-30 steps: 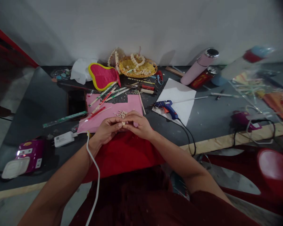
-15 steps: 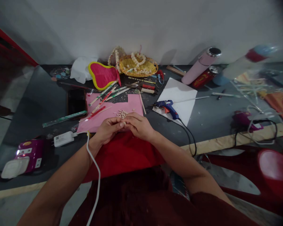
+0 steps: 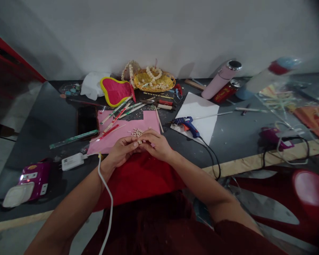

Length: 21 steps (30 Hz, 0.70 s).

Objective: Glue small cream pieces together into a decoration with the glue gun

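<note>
My left hand [image 3: 122,151] and my right hand [image 3: 159,146] meet at the front edge of a pink sheet [image 3: 114,131]. Between their thumbs and fingertips sits a small pale wooden piece [image 3: 139,142], pinched by both; its exact shape is too small to tell. Just beyond the fingertips lies a pile of short cut stick pieces [image 3: 137,132] on the sheet. Under my wrists spreads a red cloth [image 3: 143,180]. Paper-wrapped chopsticks [image 3: 114,115] lie across the sheet's far left part.
A blue glue gun [image 3: 187,124] rests on white paper [image 3: 202,109] to the right, its cord trailing over the front edge. Behind are pliers [image 3: 163,103], a wicker basket [image 3: 142,86] and a pink flask [image 3: 220,80]. A phone [image 3: 87,120] and a purple power socket [image 3: 37,177] lie left.
The whole view has shifted slightly, with the table sitting lower in the picture. Both hands stay together, and the pale piece between the fingertips shows a little more.
</note>
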Available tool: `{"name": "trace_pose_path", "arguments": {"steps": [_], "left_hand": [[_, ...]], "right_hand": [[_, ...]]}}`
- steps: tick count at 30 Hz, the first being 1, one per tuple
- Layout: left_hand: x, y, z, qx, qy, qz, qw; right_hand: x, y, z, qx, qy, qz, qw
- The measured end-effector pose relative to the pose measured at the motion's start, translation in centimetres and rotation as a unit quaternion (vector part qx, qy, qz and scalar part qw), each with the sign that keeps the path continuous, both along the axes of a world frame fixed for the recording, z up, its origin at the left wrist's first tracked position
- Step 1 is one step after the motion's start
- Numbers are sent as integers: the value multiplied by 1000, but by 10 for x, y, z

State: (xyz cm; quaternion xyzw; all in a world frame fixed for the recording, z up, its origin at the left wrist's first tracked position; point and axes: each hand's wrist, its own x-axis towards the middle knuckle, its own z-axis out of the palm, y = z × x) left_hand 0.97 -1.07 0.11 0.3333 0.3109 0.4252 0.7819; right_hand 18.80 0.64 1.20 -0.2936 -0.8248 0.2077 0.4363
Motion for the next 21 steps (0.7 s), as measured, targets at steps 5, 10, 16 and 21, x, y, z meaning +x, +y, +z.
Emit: {"name": "trace_pose_path", "arguments": {"steps": [5,10,16,21], "left_hand": [[0,1,-1,1,18,-5,1000],[0,1,-1,3,20,-8,1000],[2,1,3,-19,2,6,1000],[2,1,2,-17,8,7,1000]], "right_hand": [[-1,0,-1,16,5,1,1000],[-2,0,-2,2,3,3,1000],[-1,-1,1,-34,9,10,999],[0,0,2,-45,20,4,999]]}}
